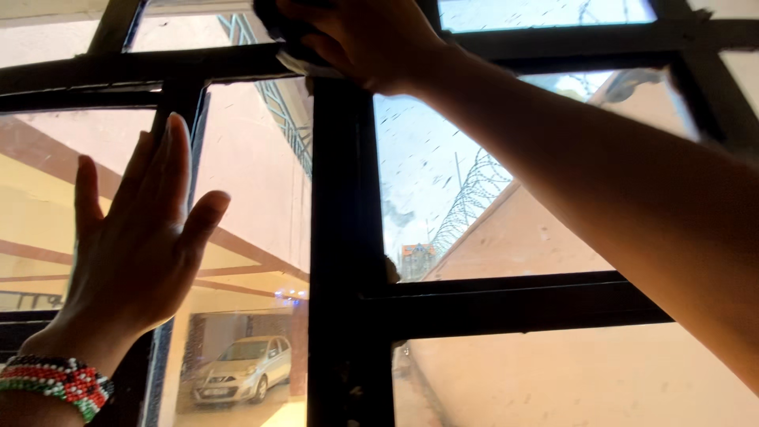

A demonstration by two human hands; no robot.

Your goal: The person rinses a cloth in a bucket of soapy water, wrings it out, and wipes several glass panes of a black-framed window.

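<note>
Cloth [296, 49], dark with a paler edge, sits bunched under the right hand [371, 35] at the top of the view, pressed against the black window frame [341, 237] where the upright bar meets the upper crossbar. It looks soft, light and limp, likely to fold and slide under the palm rather than hold a shape, so it seems best gripped as a wad, with the fingers curled over its bulk. Only part of it shows: it peeks out to the left of and below the knuckles, and the fingertips are hidden behind the hand, so how tightly they pinch it I cannot tell. The left hand [138, 245] lies flat on the glass pane [253, 182] lower left, fingers spread and straight, thumb angled out, holding nothing, well apart from the cloth. A beaded wristband [59, 383] circles that wrist. The glass is stiff, smooth and probably fragile.
</note>
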